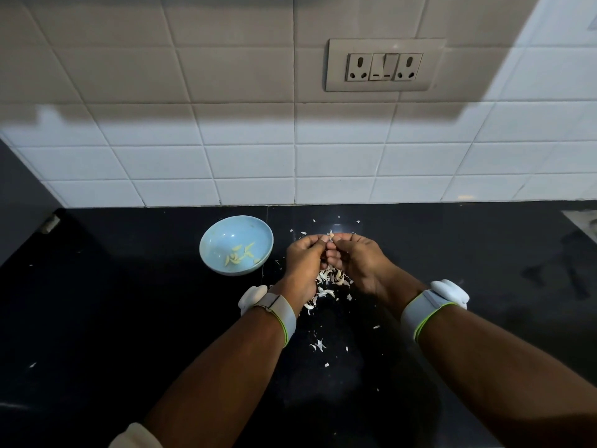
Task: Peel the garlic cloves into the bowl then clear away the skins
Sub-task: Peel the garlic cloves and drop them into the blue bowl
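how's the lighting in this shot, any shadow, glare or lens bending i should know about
Head view: a broad shadow darkens the upper tiled wall and the socket plate; the black counter is dim, with faint glare behind the hands; wide-angle bending curves the tile lines at the edges; the left hand, right hand, bowl and skins stay legible.

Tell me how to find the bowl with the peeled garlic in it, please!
Find the black countertop under the white tiled wall. Near the wall, just left of the left hand, sits a round bowl. It is the only light blue thing there, with a few pale yellow peeled cloves inside, while the white skins lie loose on the counter.
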Action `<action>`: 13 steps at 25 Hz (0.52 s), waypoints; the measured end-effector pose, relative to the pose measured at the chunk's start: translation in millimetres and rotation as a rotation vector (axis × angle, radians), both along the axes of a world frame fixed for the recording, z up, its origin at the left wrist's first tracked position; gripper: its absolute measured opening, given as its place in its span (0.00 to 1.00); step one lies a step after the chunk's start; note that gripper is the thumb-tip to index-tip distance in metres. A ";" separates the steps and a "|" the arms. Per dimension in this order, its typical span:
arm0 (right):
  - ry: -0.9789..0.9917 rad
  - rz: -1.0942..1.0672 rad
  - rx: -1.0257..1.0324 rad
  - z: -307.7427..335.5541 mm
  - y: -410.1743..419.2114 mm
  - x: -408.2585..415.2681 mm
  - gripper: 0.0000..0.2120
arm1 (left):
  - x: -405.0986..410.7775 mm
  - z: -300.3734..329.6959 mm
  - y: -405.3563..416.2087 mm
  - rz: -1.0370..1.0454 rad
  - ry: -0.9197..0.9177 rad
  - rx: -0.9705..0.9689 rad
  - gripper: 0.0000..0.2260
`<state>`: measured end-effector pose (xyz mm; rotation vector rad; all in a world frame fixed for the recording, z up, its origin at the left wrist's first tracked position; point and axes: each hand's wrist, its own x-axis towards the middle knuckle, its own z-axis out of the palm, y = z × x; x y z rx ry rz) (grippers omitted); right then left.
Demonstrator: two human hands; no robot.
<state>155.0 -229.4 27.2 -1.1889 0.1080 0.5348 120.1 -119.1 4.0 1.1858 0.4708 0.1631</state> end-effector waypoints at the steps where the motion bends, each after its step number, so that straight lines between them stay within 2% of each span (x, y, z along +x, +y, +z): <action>1: -0.027 0.001 -0.018 0.8 -0.6 0.4 0.05 | -0.2 2.3 0.5 -0.007 -0.006 -0.016 0.05; 6: -0.180 0.031 -0.172 1.9 -6.0 2.9 0.08 | 0.3 10.8 1.4 -0.021 -0.021 -0.005 0.04; 9: -0.337 0.085 -0.298 3.0 -9.5 -0.1 0.07 | 1.7 12.9 2.3 -0.048 0.021 0.018 0.04; 13: -0.337 0.023 -0.274 1.3 -11.4 0.3 0.07 | 4.0 16.4 0.1 -0.037 0.077 0.036 0.03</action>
